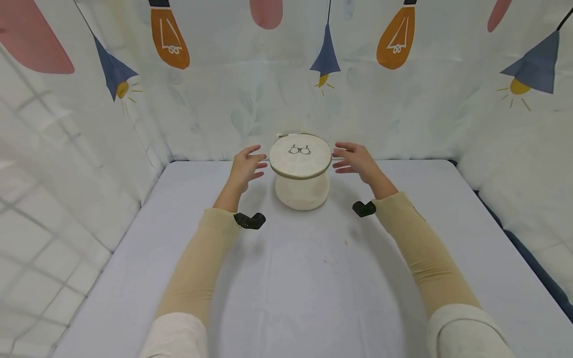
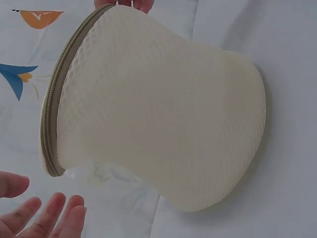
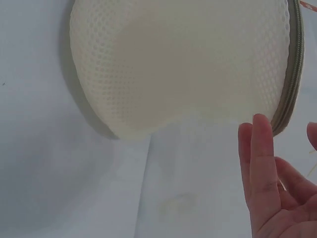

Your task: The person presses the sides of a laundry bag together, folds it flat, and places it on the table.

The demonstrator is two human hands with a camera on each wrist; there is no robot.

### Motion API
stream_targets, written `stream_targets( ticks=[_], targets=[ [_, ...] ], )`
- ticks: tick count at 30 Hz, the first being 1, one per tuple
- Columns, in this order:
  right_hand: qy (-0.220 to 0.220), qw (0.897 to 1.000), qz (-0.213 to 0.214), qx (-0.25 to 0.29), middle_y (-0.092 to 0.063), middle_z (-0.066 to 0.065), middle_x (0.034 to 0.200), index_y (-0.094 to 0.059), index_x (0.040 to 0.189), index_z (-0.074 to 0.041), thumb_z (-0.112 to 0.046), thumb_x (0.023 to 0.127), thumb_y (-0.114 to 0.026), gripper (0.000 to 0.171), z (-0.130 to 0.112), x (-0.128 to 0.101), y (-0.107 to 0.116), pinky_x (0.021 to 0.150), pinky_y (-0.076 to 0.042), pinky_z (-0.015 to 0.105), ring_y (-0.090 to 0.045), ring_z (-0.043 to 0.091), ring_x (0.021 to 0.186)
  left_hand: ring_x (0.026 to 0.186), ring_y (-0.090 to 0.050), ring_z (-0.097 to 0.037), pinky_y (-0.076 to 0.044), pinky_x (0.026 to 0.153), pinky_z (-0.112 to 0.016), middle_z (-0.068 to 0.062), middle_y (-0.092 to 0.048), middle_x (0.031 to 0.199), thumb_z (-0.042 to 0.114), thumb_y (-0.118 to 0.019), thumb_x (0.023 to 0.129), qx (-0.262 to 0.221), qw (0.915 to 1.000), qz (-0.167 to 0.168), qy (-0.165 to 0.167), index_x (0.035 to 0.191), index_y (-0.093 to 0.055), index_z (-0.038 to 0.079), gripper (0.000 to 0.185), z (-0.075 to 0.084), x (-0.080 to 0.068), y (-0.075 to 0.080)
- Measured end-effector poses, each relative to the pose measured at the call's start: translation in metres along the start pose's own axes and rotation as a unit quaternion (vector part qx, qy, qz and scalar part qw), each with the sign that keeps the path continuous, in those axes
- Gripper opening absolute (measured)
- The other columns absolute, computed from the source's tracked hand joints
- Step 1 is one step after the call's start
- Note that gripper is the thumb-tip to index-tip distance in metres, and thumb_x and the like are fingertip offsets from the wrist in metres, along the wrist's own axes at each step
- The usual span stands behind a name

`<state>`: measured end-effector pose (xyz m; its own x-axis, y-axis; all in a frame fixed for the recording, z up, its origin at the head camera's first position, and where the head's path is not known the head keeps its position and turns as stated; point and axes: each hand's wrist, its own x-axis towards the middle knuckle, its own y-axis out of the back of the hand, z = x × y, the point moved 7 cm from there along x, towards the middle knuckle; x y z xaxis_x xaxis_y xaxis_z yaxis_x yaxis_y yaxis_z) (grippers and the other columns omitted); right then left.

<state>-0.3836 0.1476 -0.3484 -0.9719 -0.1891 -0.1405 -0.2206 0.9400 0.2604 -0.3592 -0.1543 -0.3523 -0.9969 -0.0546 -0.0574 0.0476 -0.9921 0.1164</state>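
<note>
Left hand [image 1: 244, 165] and right hand [image 1: 358, 160], loosely spread, flanked a cream hourglass-shaped mesh zip bag [image 1: 301, 169], its broad base [image 1: 302, 196] probably steadying it.

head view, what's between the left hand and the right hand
A cream zippered mesh bag with an eyeglasses print on top stands between the left hand and right hand, as the head view shows.

Mesh bag [image 1: 300, 166] between 2 hands [image 1: 243, 169] [image 1: 355, 160]
</note>
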Motion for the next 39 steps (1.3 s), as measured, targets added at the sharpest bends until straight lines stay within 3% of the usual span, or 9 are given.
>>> stream_targets(
  ticks=[6,15,24,31,39],
  targets=[
    [-0.009,0.999,-0.019,0.026,-0.05,0.02,0.15,-0.032,0.161,-0.007,-0.022,0.108,-0.054,0.059,0.001,0.001,-0.007,0.093,-0.057,0.036,-0.061,0.04,0.122,0.123,-0.062,-0.035,-0.053,0.1,-0.04,-0.02,-0.053,0.147,0.016,-0.055,0.106,-0.019,0.9997,-0.01,0.011,0.156,-0.043,0.008,0.052,-0.002,0.003,-0.005],
    [-0.026,0.997,-0.037,0.07,-0.038,0.02,0.156,-0.021,0.165,-0.015,-0.013,0.106,-0.055,0.068,-0.004,-0.001,-0.017,0.097,-0.055,0.037,-0.064,0.028,0.108,0.088,-0.065,-0.014,-0.057,0.085,-0.022,-0.017,-0.054,0.143,0.019,-0.058,0.105,-0.015,0.999,-0.006,0.042,0.156,-0.043,0.01,0.054,-0.003,0.005,-0.013],
    [-0.028,0.994,-0.06,0.083,-0.033,0.018,0.161,-0.019,0.165,-0.014,-0.008,0.106,-0.054,0.069,-0.008,-0.003,-0.024,0.088,-0.058,0.03,-0.063,0.022,0.102,0.091,-0.062,-0.014,-0.056,0.089,-0.025,-0.017,-0.053,0.142,0.016,-0.057,0.104,-0.015,0.9987,-0.015,0.046,0.156,-0.043,0.01,0.055,-0.005,0.007,-0.017],
    [-0.031,0.995,-0.068,0.067,-0.037,0.023,0.156,-0.019,0.165,-0.013,-0.005,0.105,-0.055,0.071,-0.008,0.0,-0.026,0.091,-0.057,0.032,-0.065,0.015,0.091,0.089,-0.061,-0.014,-0.056,0.09,-0.026,-0.017,-0.057,0.136,0.009,-0.057,0.102,-0.007,0.999,-0.023,0.036,0.15,-0.051,0.007,0.049,-0.003,0.007,-0.016],
    [-0.039,0.995,-0.076,0.056,-0.039,0.023,0.153,-0.019,0.166,-0.015,-0.003,0.104,-0.055,0.072,-0.005,0.0,-0.026,0.095,-0.055,0.035,-0.06,0.024,0.105,0.095,-0.061,-0.016,-0.055,0.091,-0.026,-0.017,-0.056,0.136,0.006,-0.055,0.102,0.006,0.999,-0.031,0.033,0.149,-0.053,0.005,0.047,-0.003,0.007,-0.015]
  ],
)
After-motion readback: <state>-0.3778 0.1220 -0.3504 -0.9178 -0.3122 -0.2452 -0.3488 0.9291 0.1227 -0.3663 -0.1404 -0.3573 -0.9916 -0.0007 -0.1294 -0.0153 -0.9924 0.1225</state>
